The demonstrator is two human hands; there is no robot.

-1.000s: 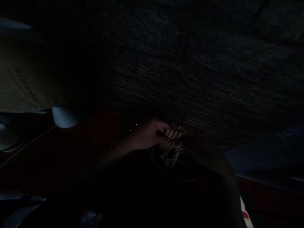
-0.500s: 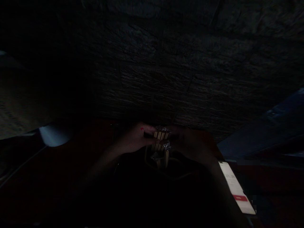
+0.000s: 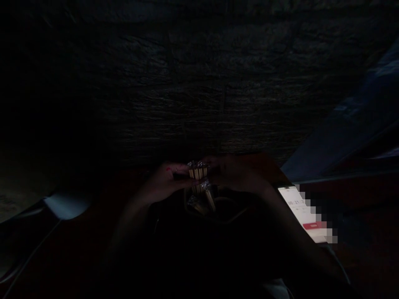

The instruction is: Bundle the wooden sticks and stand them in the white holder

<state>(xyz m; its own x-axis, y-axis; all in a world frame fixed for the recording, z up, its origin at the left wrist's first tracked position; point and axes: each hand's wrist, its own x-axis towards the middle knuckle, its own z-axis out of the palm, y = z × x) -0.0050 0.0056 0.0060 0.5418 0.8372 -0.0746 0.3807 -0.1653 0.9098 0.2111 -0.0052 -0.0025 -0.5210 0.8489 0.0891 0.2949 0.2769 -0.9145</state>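
Note:
The light is very dim. In the head view, a row of thin pale sticks with silvery, foil-like tops stands between my two hands. My left hand is closed on its left side, with a red mark near the thumb. My right hand is closed on the right side, its fingers mostly lost in shadow. Just below, another pale stick bundle with a foil top leans at a tilt. A further foil-topped piece lies lower left, inside a dark container whose thin rim barely shows.
A lit phone lies to the right of my right forearm, partly pixelated. Behind the hands rises a dark brick-patterned wall. A pale rounded object and a thin cable are at the left. Reddish-brown tabletop shows behind my right hand.
The view has shifted, so hands and sticks appear further left and the phone higher. The lower stick bundle now leans instead of standing upright. Both hands keep hold of the row of sticks.

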